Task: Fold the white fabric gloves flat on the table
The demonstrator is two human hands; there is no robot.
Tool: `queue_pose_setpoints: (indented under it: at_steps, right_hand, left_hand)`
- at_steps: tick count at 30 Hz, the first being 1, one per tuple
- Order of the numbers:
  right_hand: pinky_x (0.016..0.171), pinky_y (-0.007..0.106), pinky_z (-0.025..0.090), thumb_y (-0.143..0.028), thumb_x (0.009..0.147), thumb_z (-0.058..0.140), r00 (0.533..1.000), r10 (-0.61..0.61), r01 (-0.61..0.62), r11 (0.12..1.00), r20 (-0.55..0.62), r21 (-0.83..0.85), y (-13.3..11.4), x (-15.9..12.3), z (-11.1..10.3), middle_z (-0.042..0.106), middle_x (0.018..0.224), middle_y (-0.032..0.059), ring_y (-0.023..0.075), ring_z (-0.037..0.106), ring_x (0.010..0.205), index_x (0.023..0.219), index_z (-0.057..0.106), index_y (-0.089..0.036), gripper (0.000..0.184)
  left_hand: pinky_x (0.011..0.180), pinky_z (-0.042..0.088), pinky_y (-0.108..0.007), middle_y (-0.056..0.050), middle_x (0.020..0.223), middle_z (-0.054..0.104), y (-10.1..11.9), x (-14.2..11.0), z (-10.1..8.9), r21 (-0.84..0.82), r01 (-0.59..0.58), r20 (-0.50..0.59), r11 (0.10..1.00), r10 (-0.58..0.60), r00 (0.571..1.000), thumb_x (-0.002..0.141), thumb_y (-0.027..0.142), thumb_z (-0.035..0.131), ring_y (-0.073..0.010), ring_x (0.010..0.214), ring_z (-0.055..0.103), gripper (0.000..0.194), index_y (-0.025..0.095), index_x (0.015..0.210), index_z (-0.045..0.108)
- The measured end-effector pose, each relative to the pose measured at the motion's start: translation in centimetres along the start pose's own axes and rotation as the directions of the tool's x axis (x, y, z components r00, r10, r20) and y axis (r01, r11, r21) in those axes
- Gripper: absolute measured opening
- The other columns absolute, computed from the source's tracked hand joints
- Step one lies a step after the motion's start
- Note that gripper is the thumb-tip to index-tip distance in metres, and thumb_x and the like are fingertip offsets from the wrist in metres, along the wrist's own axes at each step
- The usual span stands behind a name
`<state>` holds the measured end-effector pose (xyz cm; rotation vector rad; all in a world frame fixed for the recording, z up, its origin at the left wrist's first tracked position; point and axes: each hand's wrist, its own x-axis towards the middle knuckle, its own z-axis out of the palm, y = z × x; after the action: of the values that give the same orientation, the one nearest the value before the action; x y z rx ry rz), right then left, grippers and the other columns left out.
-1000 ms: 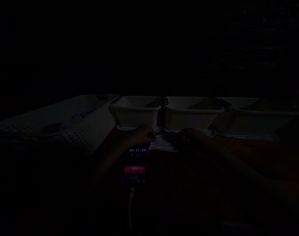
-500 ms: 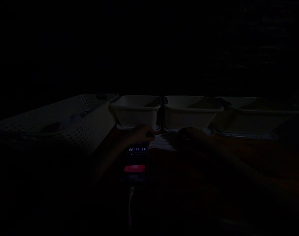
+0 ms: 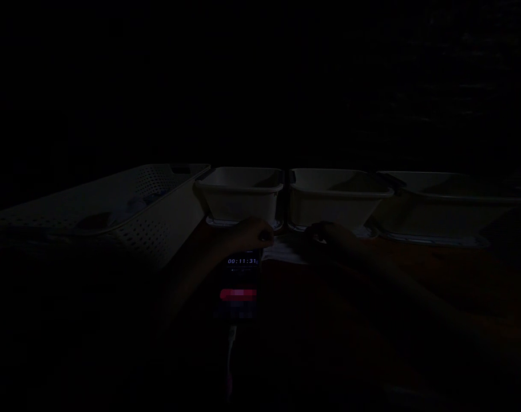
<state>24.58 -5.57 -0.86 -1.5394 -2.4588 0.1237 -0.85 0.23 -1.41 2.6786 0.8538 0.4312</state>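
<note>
The scene is very dark. A pale piece of cloth [image 3: 286, 252] lies on the table between my two hands, in front of the bins. My left hand [image 3: 254, 232] is closed, with curled fingers at the cloth's left end, just above the phone's top edge. At the other end of the cloth, my right hand [image 3: 326, 232] has its fingers bent together in a pinch. A small bright patch shows below its fingers. Shadow hides the fingertips of both hands.
A lit phone [image 3: 238, 286] showing a timer lies in front, with a white cable [image 3: 230, 355] running toward me. Behind the hands stand a left bin [image 3: 238, 200], a middle bin [image 3: 335, 206] and a right bin [image 3: 440, 217]. A perforated basket [image 3: 178, 223] holding dim items stands left.
The whole view has shifted slightly, so everything sits a little further right. My right hand looks slightly more turned, with a bright patch showing beneath its fingers. The cloth stays between the hands.
</note>
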Motion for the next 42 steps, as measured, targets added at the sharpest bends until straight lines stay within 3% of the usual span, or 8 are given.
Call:
queue_pose_setpoints:
  at_steps: [11, 29, 42]
  right_hand:
    - [0.072, 0.021, 0.042, -0.018, 0.076, 0.052, 0.996, 0.057, -0.051, 0.995, 0.074, -0.081, -2.4, 0.7, -0.7, 0.063, 0.101, 0.0095, 0.0172, 0.058, 0.089, 0.102, 0.063, -0.019, 0.029]
    - [0.065, 0.020, 0.040, -0.019, 0.071, 0.055, 0.998, -0.016, 0.019, 0.999, 0.068, -0.048, 0.1, 0.9, 0.1, 0.064, 0.095, 0.0053, 0.0132, 0.058, 0.079, 0.098, 0.064, -0.019, 0.028]
    - [0.065, 0.021, 0.040, -0.020, 0.072, 0.053, 0.997, 0.028, -0.024, 0.998, 0.073, -0.053, 0.5, 0.7, 0.0, 0.064, 0.096, 0.0048, 0.0152, 0.059, 0.082, 0.094, 0.064, -0.020, 0.025]
  left_hand:
    - [0.066, 0.039, -0.023, -0.004, 0.083, 0.067, -0.4, 0.0, 0.1, -0.023, -0.021, -0.007, 1.000, 0.021, 1.000, 0.075, 0.025, 0.056, -0.0124, 0.074, 0.059, 0.017, 0.016, 0.085, 0.066]
    - [0.067, 0.039, -0.023, -0.006, 0.084, 0.067, -0.6, 0.2, 0.0, 0.007, -0.024, 0.011, 1.000, 0.024, 1.000, 0.076, 0.029, 0.055, -0.0128, 0.075, 0.060, 0.020, 0.016, 0.087, 0.066]
    - [0.067, 0.040, -0.021, -0.005, 0.085, 0.067, -0.2, 0.1, -0.1, 0.002, 0.017, 0.018, 1.000, -0.017, 1.000, 0.076, 0.027, 0.056, -0.0125, 0.075, 0.060, 0.021, 0.014, 0.088, 0.066]
